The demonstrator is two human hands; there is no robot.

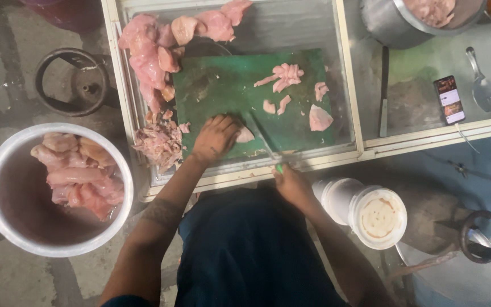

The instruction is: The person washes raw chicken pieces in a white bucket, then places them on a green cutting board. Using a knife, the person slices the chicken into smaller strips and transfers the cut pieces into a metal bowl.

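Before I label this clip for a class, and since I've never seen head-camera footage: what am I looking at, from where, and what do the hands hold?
The one picture comes from a camera worn on a person's head, looking down at their own two bare hands; there is no machine. The left hand presses on a pale piece of meat on a green cutting board. The right hand grips a knife, blade laid across the board beside that piece. Small cut pieces lie further up the board, and bigger raw pieces are piled at its left edge. On the ground to the left stands a metal pot of raw meat. A phone lies on the counter to the right, and a white tub sits by the right arm.
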